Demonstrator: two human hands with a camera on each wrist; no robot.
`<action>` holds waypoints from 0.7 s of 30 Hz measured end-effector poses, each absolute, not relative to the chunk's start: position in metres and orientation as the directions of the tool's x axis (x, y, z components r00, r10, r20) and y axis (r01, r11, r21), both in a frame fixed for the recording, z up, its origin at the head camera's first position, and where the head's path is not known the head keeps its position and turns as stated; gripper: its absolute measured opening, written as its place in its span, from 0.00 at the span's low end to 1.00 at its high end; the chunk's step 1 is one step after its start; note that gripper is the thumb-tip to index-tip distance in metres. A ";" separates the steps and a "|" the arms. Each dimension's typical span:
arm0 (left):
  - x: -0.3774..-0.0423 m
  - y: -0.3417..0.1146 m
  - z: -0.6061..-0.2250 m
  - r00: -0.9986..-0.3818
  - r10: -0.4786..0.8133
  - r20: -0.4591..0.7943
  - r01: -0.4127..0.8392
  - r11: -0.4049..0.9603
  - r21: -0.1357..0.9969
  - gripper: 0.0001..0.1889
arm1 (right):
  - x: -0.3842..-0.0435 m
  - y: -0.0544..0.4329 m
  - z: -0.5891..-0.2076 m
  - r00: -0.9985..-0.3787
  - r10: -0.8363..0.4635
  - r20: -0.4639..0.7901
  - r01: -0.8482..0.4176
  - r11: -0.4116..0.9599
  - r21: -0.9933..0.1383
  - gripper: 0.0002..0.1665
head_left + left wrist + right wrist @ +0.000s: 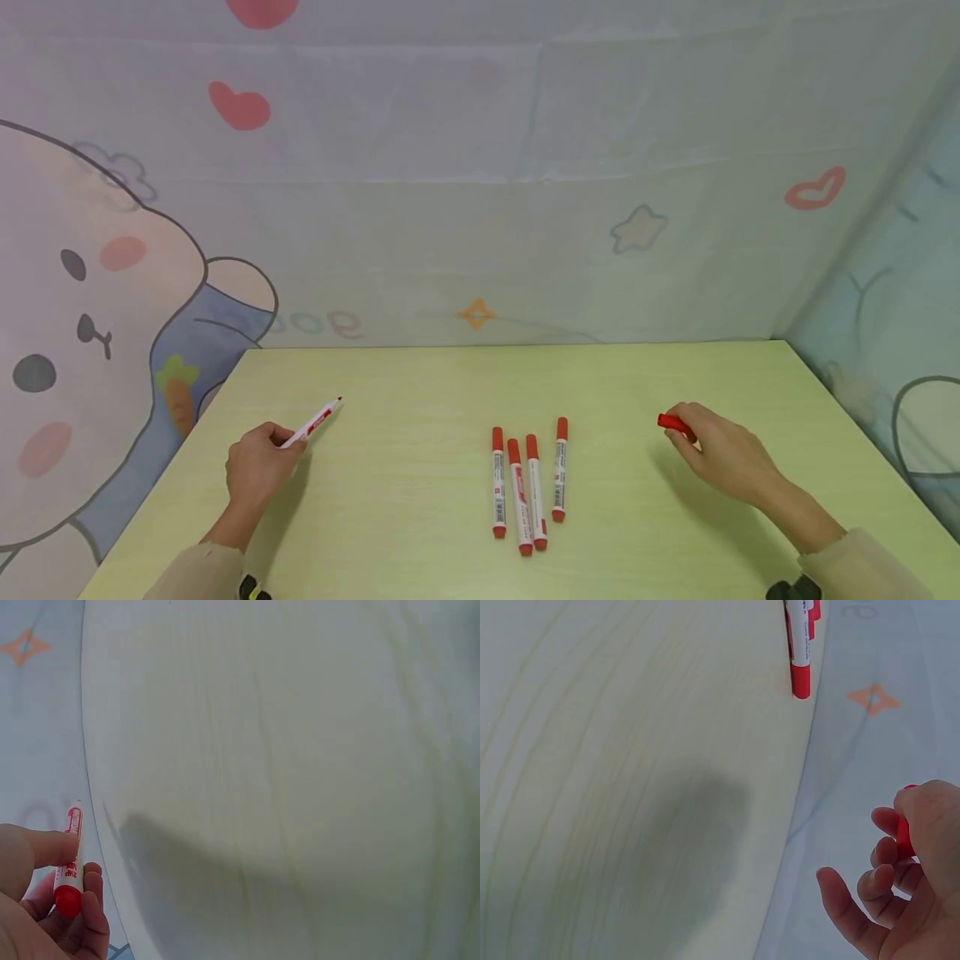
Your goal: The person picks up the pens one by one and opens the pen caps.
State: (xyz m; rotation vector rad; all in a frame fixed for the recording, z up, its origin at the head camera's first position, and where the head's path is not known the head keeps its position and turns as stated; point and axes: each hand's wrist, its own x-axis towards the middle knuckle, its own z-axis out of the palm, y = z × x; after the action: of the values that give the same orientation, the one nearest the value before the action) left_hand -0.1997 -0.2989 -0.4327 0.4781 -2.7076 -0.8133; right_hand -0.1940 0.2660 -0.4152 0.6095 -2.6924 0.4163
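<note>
My left hand (258, 467) pinches an uncapped marker (315, 421), white with red print, its tip pointing up and to the right. In the left wrist view the thumb presses the marker (73, 851) against the fingers, and its red end faces the camera. On the right, my right hand (723, 450) holds a red marker cap (675, 427) between thumb and fingers. Much of that cap (905, 838) is hidden by the thumb in the right wrist view. Both hands are raised above the table, far apart.
Several capped red-and-white markers, among them a leftmost one (498, 483) and a rightmost one (560, 471), lie on the pale yellow table (405, 500) between the hands. Behind the table hangs a printed cloth (450, 225) with hearts and a cartoon animal.
</note>
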 end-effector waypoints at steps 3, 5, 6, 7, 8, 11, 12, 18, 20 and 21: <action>-0.200 -0.298 -0.434 -0.905 -0.403 0.139 -0.261 0.781 0.567 0.11 | -0.194 0.266 -0.415 -0.849 -0.357 0.390 -0.459 0.864 -0.209 0.11; -0.201 -0.297 -0.434 -0.902 -0.414 0.126 -0.279 0.779 0.561 0.11 | -0.194 0.267 -0.415 -0.848 -0.360 0.388 -0.462 0.861 -0.213 0.11; -0.201 -0.297 -0.434 -0.900 -0.418 0.123 -0.286 0.779 0.558 0.11 | -0.194 0.267 -0.416 -0.848 -0.361 0.388 -0.464 0.859 -0.215 0.11; -0.201 -0.297 -0.434 -0.899 -0.421 0.123 -0.289 0.780 0.556 0.11 | -0.194 0.267 -0.416 -0.847 -0.362 0.388 -0.466 0.858 -0.217 0.11; -0.201 -0.297 -0.434 -0.897 -0.424 0.123 -0.293 0.780 0.553 0.11 | -0.194 0.266 -0.416 -0.846 -0.364 0.390 -0.469 0.856 -0.218 0.11; -0.201 -0.298 -0.434 -0.892 -0.432 0.130 -0.299 0.781 0.548 0.11 | -0.193 0.266 -0.417 -0.845 -0.363 0.392 -0.469 0.855 -0.219 0.11; -0.201 -0.298 -0.434 -0.891 -0.435 0.133 -0.300 0.781 0.547 0.11 | -0.193 0.266 -0.417 -0.845 -0.362 0.393 -0.469 0.855 -0.220 0.11; -0.201 -0.298 -0.435 -0.883 -0.452 0.130 -0.315 0.775 0.548 0.11 | -0.193 0.266 -0.416 -0.846 -0.360 0.394 -0.468 0.855 -0.223 0.11; -0.201 -0.297 -0.436 -0.881 -0.456 0.125 -0.321 0.771 0.550 0.11 | -0.193 0.265 -0.416 -0.846 -0.360 0.394 -0.468 0.855 -0.223 0.10; -0.201 -0.297 -0.436 -0.881 -0.458 0.123 -0.323 0.770 0.551 0.11 | -0.193 0.265 -0.416 -0.845 -0.360 0.395 -0.468 0.855 -0.223 0.10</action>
State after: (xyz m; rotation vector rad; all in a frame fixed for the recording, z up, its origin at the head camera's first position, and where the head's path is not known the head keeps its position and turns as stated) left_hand -0.2014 -0.2974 -0.4364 0.6098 -2.7147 -0.7782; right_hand -0.1926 0.2653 -0.4162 0.6194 -2.6893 0.4460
